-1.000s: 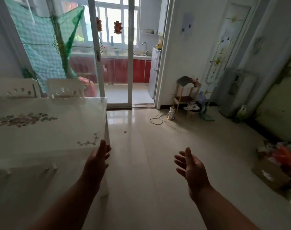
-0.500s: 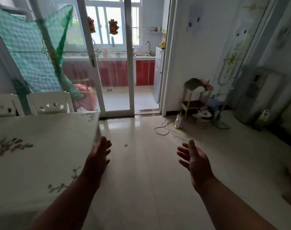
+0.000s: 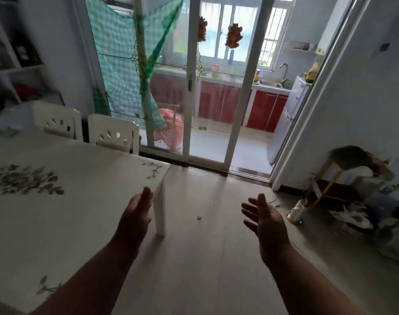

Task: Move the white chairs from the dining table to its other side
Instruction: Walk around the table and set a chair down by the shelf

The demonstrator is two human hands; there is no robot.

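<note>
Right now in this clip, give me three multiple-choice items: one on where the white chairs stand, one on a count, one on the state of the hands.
1. Where do the white chairs stand?
A. At the far side of the dining table, near the glass sliding door
B. In the middle of the open floor
C. Inside the kitchen by the sink

2. How many white chair backs show beyond the table?
A. One
B. Two
C. Four

3. What state are the hands in?
A. Both gripping a chair
B. One resting flat on the tabletop
C. Both open and empty

Answers:
1. A, both backs rise behind the table's far edge, beside the door.
2. B, one back and a second sit side by side.
3. C, the left hand and right hand hang over the floor with fingers spread, holding nothing.
</note>
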